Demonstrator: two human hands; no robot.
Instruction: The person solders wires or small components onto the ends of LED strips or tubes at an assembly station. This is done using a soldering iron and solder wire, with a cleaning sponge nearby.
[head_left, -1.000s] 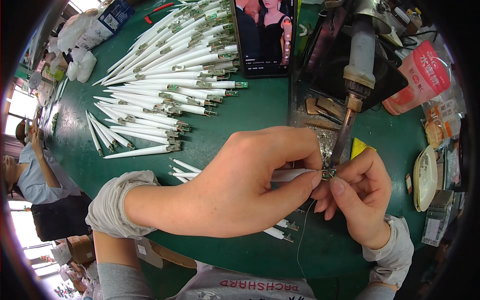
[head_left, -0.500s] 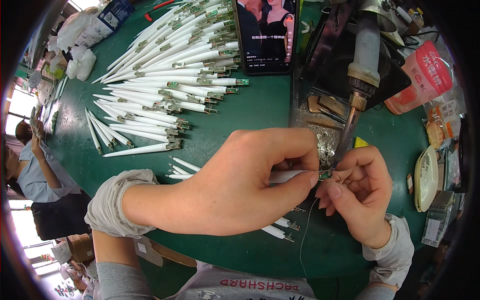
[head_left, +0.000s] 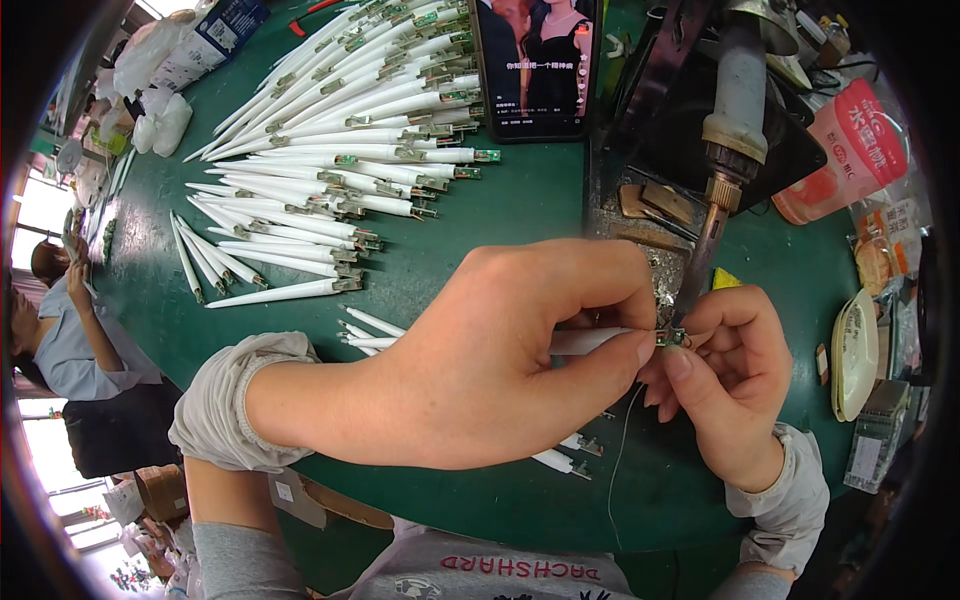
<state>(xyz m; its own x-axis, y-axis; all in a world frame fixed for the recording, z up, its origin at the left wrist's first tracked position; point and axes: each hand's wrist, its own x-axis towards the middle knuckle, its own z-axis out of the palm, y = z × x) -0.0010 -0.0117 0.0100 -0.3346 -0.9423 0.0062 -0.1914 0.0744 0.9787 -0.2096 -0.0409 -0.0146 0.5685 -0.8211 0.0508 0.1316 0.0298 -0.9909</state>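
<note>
My left hand pinches a white pen-shaped stylus between thumb and fingers, its end pointing right. A small green circuit board sticks out of that end. Close against it, my right hand is closed, thumb and index finger at the board; exactly what they grip is hidden. A thin wire trails down from beneath the right fingers. From above, a soldering iron slants down, its dark tip meeting the board between both hands. More white styluses lie partly under my left hand.
A large fan of white styluses covers the left of the green table. A phone stands behind, playing a video. Right are a pink-white pouch and a pale dish. Another person sits at far left.
Both hands have shifted slightly right with the stylus, and more of the green circuit board shows under the iron's tip. The view has also moved a little.
</note>
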